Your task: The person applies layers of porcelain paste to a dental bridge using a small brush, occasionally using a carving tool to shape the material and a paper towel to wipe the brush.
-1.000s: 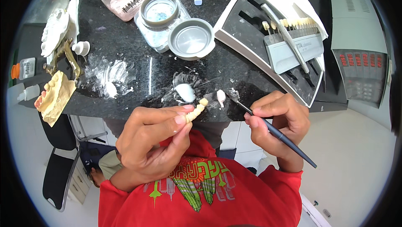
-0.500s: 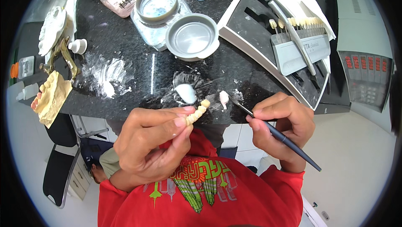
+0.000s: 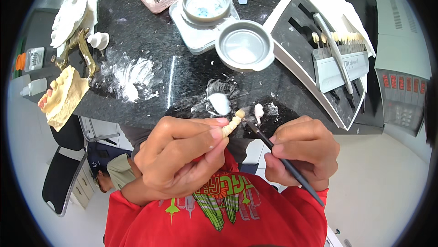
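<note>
Between its thumb and fingers, my left hand pinches a curved row of cream-coloured artificial teeth, a dental bridge. My right hand grips a slim dark brush like a pen. The brush tip is at the end tooth of the bridge; whether it touches is too small to tell. Just beyond the bridge a mound of white paste lies on the black speckled worktop. A smaller white lump sits right of it, near the brush.
Farther back stand a grey-rimmed jar and its grey lid. At right a white case holds a tooth shade guide. A plaster tooth model, a brass articulator and a white-capped bottle are at left.
The brush has moved left from beside the small white lump to the end tooth of the bridge. The whole view has shifted, so the worktop things appear farther right.
</note>
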A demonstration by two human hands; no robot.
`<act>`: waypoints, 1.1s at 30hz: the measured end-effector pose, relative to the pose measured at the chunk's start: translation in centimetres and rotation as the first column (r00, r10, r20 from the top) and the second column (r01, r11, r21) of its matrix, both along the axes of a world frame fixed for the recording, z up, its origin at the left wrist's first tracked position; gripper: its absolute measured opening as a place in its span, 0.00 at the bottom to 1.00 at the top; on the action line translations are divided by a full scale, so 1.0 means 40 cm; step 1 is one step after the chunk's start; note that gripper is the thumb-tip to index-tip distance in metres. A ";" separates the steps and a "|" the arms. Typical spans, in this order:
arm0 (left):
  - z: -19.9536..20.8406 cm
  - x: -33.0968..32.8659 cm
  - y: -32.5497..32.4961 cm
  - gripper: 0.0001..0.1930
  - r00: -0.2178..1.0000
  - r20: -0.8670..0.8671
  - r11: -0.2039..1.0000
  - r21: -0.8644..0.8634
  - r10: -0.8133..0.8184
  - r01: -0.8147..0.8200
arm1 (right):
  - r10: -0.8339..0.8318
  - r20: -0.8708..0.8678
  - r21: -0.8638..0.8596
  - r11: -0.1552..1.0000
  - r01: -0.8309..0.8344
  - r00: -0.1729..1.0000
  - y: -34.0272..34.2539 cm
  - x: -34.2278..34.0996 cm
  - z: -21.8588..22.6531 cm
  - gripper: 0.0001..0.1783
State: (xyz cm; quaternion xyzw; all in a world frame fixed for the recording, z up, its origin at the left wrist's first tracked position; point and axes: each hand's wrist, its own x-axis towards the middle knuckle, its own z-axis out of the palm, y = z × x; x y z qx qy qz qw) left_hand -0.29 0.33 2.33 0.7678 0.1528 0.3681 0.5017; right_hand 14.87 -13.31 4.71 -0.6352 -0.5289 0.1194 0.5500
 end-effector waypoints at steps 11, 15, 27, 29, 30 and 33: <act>0.001 0.006 -0.003 0.13 0.999 0.020 0.999 -0.026 0.030 -0.029 | 0.024 0.049 -0.054 0.998 -0.021 0.999 0.004 0.004 -0.002 0.14; 0.001 0.006 -0.003 0.12 0.999 0.015 0.999 -0.028 0.034 -0.034 | 0.021 0.024 -0.034 0.999 -0.020 1.000 0.002 0.006 -0.003 0.14; 0.000 0.007 -0.008 0.12 0.998 0.019 0.998 -0.030 0.054 -0.053 | 0.026 0.004 -0.055 0.998 -0.025 1.000 0.005 0.007 0.002 0.13; -0.001 0.008 -0.010 0.12 0.998 0.026 0.998 -0.035 0.062 -0.061 | 0.026 0.003 -0.062 0.998 -0.026 1.000 0.006 0.007 0.004 0.14; -0.002 0.008 -0.010 0.12 0.997 0.029 0.997 -0.037 0.066 -0.065 | 0.033 0.007 -0.072 0.997 -0.033 0.999 0.007 0.007 0.005 0.14; -0.003 0.007 -0.010 0.12 0.998 0.030 0.997 -0.041 0.062 -0.060 | 0.024 0.003 -0.066 0.998 -0.024 1.000 0.006 0.005 0.003 0.14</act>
